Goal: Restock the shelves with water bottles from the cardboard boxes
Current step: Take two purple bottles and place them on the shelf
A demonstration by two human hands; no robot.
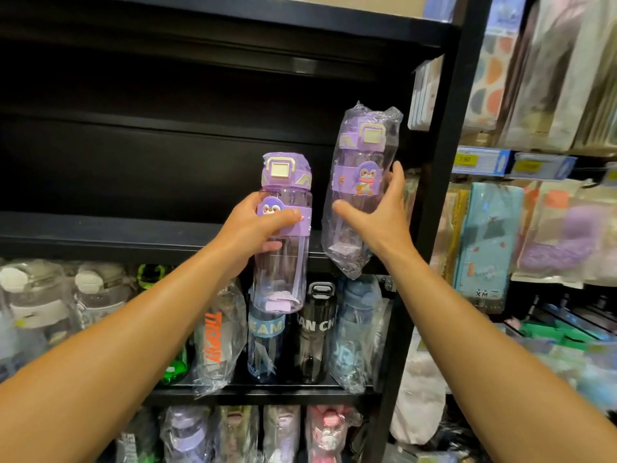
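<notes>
Head view: the left hand (257, 225) grips a clear purple bottle (280, 235), its rubbery penguin band under the thumb. The right hand (377, 212) clasps a film-wrapped bottle (359, 182), tilted above the black shelf's (133, 238) right front edge.

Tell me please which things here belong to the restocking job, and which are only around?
Job: left hand holding bare purple bottle; right hand holding wrapped purple bottle; bare black shelf.
Around: bottles stocked below; packaged goods at right; price tags.

two purple bottles (283, 228) (362, 192), upright, held aloft
</notes>
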